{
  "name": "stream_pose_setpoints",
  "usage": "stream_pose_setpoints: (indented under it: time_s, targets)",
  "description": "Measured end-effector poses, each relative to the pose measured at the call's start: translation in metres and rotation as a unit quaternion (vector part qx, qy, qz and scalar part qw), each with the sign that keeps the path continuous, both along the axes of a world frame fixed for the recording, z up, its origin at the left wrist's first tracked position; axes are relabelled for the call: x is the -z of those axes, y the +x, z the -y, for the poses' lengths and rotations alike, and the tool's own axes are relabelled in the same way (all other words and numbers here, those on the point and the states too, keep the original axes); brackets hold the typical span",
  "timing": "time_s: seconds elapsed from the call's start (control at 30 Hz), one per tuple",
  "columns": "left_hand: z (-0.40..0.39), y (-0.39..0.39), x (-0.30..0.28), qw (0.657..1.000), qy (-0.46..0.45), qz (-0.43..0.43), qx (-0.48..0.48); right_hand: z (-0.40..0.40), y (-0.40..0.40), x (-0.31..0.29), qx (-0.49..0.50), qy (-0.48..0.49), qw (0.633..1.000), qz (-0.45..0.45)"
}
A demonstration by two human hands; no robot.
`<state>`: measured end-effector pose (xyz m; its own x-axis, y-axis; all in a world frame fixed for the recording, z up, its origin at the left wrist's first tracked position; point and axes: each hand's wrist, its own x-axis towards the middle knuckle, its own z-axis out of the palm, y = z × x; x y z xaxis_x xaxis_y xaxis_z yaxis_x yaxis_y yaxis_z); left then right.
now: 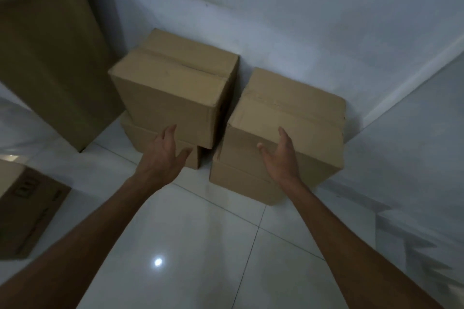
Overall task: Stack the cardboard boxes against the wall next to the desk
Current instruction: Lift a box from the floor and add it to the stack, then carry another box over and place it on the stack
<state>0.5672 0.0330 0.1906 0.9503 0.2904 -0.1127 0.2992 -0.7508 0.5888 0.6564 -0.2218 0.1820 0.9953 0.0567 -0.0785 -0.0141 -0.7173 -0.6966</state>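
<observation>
A printed box lay at the far left edge, with a tall carton behind it. The left hand reached forward, fingers spread and holding nothing, before the left stack, two boxes high against the wall. The right hand, fingers likewise loosely spread, hovered at the right stack, just beside the first.
</observation>
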Motion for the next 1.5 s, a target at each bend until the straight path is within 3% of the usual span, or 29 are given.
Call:
stream_pose_setpoints:
  time_s: [0.37, 0.7, 1.07, 1.5]
  targets:
    - [-0.108, -0.123, 0.007, 0.997, 0.030, -0.017, -0.069, -0.141, -0.097, 0.009, -0.109, 0.006, 0.993, -0.053]
    - [-0.218, -0.222, 0.025, 0.995, 0.035, -0.044, -0.087, -0.259, -0.178, 0.025, -0.145, 0.012, 0.986, -0.087]
    - [-0.332, -0.287, 0.053, 0.993, 0.023, -0.057, -0.100, -0.370, -0.245, 0.056, -0.151, -0.010, 0.981, -0.119]
    - [-0.455, -0.340, 0.074, 0.982, 0.040, -0.084, -0.162, -0.506, -0.270, 0.084, -0.204, -0.026, 0.971, -0.126]
